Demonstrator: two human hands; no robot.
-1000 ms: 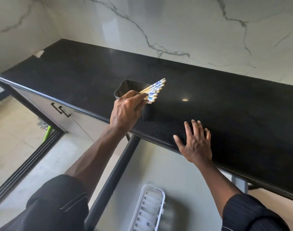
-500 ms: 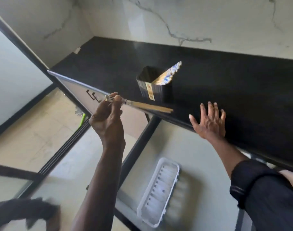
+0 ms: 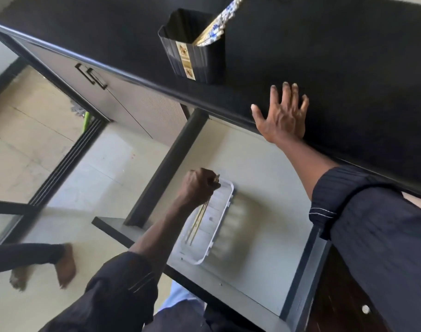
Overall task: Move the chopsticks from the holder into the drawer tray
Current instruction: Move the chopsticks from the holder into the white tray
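Note:
A black ribbed holder stands near the front edge of the dark countertop, with several blue-and-white-topped chopsticks leaning out of its right corner. In the open drawer below lies a white slotted tray. My left hand is over the tray's far end, shut on a pair of wooden chopsticks whose tips point down into the tray toward me. My right hand rests flat on the counter's front edge, fingers spread, holding nothing.
The grey drawer is pulled out, with black side walls. Left of it is a grey cabinet door with black handles. Bare feet stand on the tiled floor at lower left.
My left hand has carried the pair of chopsticks from counter height down into the drawer, over the white tray. The view tilted downward. My right hand stayed on the counter edge.

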